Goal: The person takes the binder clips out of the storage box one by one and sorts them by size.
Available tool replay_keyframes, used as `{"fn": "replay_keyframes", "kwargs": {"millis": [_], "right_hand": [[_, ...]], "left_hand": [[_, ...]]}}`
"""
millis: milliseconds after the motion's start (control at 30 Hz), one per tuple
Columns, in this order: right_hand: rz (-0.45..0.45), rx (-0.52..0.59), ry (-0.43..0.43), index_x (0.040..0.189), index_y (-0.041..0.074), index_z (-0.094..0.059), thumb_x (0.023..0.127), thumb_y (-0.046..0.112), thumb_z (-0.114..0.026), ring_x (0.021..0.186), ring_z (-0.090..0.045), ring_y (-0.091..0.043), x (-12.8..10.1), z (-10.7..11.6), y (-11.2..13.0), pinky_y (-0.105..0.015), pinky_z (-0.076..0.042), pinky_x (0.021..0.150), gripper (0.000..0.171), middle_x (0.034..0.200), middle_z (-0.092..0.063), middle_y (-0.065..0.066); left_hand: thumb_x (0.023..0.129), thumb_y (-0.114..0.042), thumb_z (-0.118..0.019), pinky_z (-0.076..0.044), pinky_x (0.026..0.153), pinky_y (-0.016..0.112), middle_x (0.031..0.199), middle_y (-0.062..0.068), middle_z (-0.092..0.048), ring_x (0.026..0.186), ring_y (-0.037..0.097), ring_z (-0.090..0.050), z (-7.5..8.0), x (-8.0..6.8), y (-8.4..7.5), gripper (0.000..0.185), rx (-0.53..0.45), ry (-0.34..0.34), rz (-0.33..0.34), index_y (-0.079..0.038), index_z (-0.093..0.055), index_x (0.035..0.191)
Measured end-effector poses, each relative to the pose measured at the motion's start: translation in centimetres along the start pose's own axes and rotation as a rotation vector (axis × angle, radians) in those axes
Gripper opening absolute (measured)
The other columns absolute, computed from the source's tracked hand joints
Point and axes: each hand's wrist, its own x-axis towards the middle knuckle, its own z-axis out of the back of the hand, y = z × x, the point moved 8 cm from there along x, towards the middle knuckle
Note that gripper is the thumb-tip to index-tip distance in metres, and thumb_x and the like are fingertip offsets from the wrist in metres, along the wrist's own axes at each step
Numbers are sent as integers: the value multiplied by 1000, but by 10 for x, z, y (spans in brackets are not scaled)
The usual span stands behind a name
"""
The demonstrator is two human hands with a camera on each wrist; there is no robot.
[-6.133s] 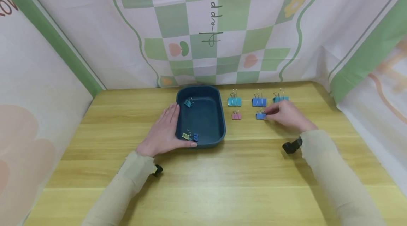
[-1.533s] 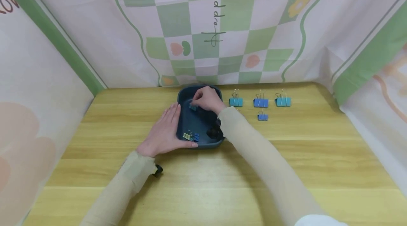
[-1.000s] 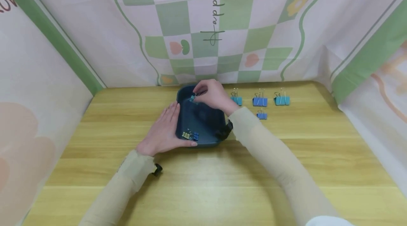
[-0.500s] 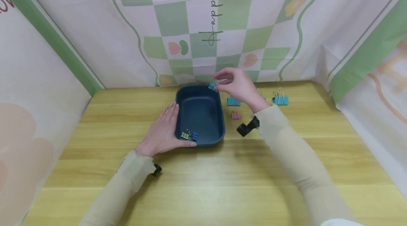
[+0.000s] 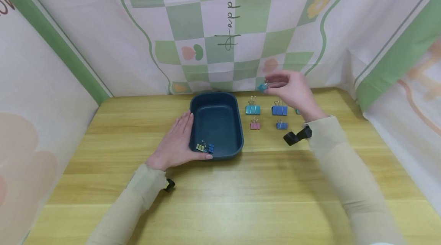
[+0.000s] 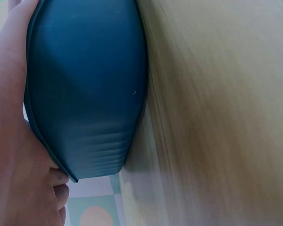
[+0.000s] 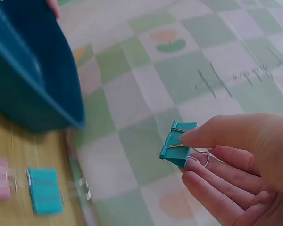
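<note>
My right hand hovers above the back of the table and pinches a small teal binder clip between thumb and forefinger. The right wrist view shows the same teal clip held at the fingertips. A dark blue tray stands at the table's middle, with a few small clips in its near left corner. My left hand lies flat against the tray's left side, thumb along its front rim. The left wrist view shows the tray's outer wall against that palm.
Right of the tray, clips lie in rows on the wooden table: a teal one, a blue one, a pink one, a small blue one. Another teal one is partly hidden by my wrist. Patterned cloth walls enclose three sides.
My right hand has lifted the teal clip out of the tray's far left corner and carried it rightward, above the rows of clips. The left hand and the tray have not moved.
</note>
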Motion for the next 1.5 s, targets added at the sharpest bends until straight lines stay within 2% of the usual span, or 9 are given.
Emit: {"fn": "replay_keyframes", "kwargs": {"millis": [233,500,667,867,1000,1067,1200,1300,1500], "right_hand": [[-92,-73,-17,133,9,-66,91,21,-79,111,-66,-24,-8,26,-30,-44,-51,98,45,128,-68,-12],[-118,-142,-58,129,6,-69,92,19,-78,91,-68,-4,-16,47,-65,-16,-53,76,41,122,-70,-16],[-119,-169,-37,132,4,-66,92,17,-77,89,-65,-1,-21,53,-83,-12,-51,74,43,125,-68,-20],[-133,-218,-3,133,5,-65,93,21,-75,96,-66,-12,-29,61,-106,-30,-53,85,44,126,-67,-20],[-137,-229,32,134,3,-65,94,20,-74,93,-64,-7,-34,65,-124,-24,-52,82,44,126,-67,-21],[-144,-222,51,135,3,-64,94,19,-73,96,-64,-10,-36,67,-133,-23,-51,83,45,128,-66,-22],[-182,-190,91,139,2,-61,96,22,-73,111,-61,-30,-39,68,-151,-45,-50,95,49,133,-62,-24],[-217,-183,121,141,2,-58,95,28,-74,120,-54,-41,-42,66,-162,-62,-40,103,54,136,-58,-27],[-247,-182,185,141,-1,-57,97,29,-72,129,-46,-49,-48,56,-174,-69,-29,108,56,141,-52,-30]], "left_hand": [[66,-100,-45,-1,123,38,169,16,3,154,22,7,-1,0,0,145,-6,6,1,0,-2,162],[66,-101,-45,-1,123,38,168,15,4,154,22,7,-2,-1,0,145,-1,9,4,0,-1,162],[66,-101,-45,-2,123,38,169,15,3,154,23,6,-1,-1,0,145,-9,5,3,0,-2,162],[66,-100,-46,-2,123,38,169,15,3,154,23,5,-1,-1,0,145,-13,1,2,0,-2,162],[66,-100,-46,-2,123,38,169,15,3,154,22,5,-1,-1,1,145,-9,-2,1,0,-3,162],[66,-100,-46,-2,123,38,169,15,2,154,22,5,-1,-1,1,145,-6,-4,1,0,-4,162],[66,-100,-46,-2,123,38,169,15,1,154,22,5,-1,0,0,145,-6,-6,-2,0,-4,162],[66,-100,-46,-3,123,39,169,16,1,154,22,5,-1,0,0,145,-5,-9,-4,1,-4,162],[66,-101,-46,-3,123,39,169,16,1,154,23,4,-1,0,0,146,-2,-7,-4,1,-4,162]]}}
